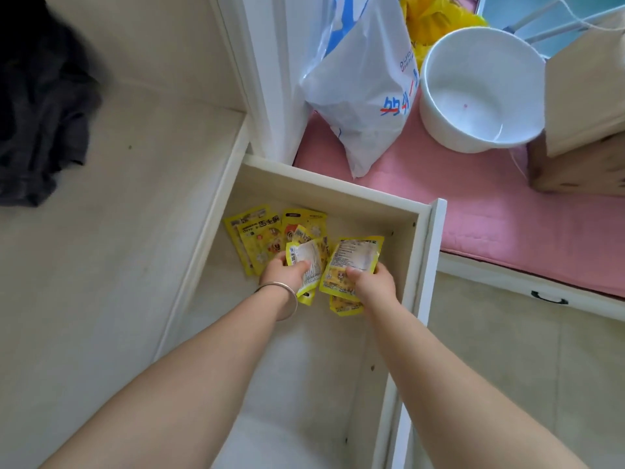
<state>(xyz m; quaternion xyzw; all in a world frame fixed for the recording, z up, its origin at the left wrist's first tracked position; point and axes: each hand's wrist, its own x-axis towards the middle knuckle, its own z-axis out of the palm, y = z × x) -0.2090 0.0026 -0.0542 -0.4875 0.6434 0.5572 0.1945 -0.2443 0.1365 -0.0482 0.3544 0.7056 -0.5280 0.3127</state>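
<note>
Pink mat (507,214) and a white bowl (480,89) border the open drawer (338,184), where both hands work near its far end. The left hand (282,274) pinches one yellow packet (309,262); the right hand (373,282) grips a second packet (355,258) just beside it, both packets' long axes pointing away from the person. Loose packets (257,238) lie flat on the drawer floor, ahead and leftward, nearer the left hand.
</note>
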